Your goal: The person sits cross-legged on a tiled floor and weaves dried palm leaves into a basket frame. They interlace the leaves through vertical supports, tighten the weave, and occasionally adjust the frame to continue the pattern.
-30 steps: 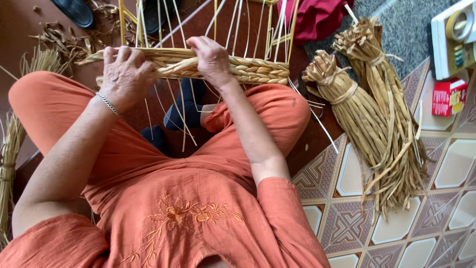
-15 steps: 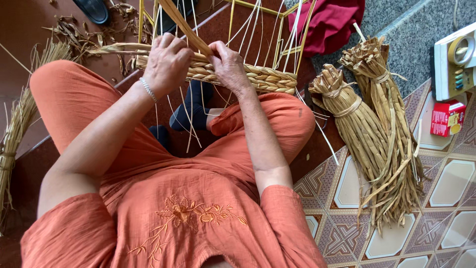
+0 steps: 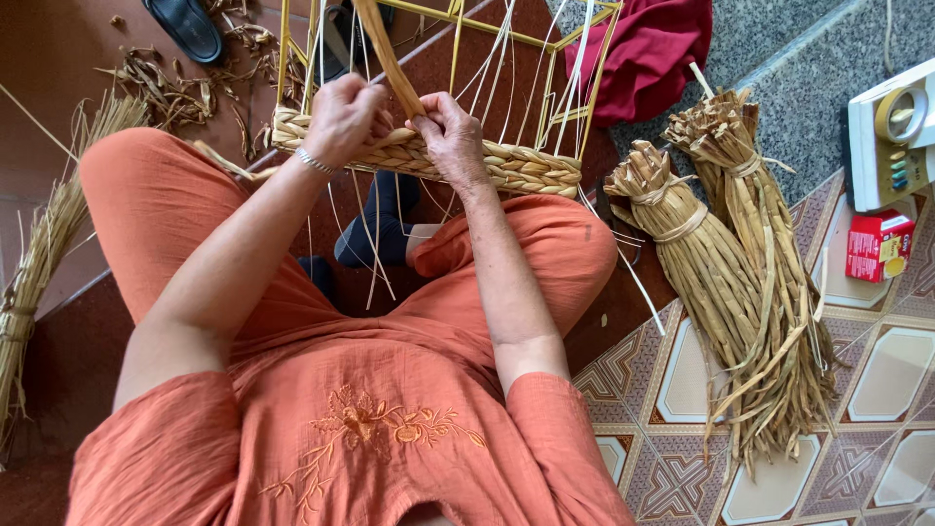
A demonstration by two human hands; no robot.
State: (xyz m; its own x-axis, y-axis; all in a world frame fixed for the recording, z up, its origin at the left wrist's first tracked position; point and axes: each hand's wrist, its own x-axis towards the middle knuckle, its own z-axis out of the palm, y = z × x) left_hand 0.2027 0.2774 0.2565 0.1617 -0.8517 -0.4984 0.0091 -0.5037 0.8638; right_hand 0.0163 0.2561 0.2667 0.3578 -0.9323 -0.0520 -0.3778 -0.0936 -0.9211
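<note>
A yellow wire frame [image 3: 541,44] with pale upright strands rests against my knees. A woven band of dried straw [image 3: 526,168] runs across its lower part. My left hand [image 3: 343,117] presses on the band's left end, fingers curled around it. My right hand [image 3: 450,131] grips a flat dried straw strand [image 3: 385,49] that rises up and away over the frame, right where it meets the band. Both hands sit close together at the weave.
Two tied bundles of dried straw [image 3: 726,263] lie on the patterned tiles at the right. A red cloth [image 3: 648,49] lies beyond the frame. A white device [image 3: 891,136] and a red box [image 3: 877,244] sit far right. Loose straw [image 3: 44,253] and a dark sandal [image 3: 185,24] are left.
The view has shifted, so the frame sits lower and nearer the middle. My left hand moved right along the band to meet my right hand, and the loose strand now stands up between them.
</note>
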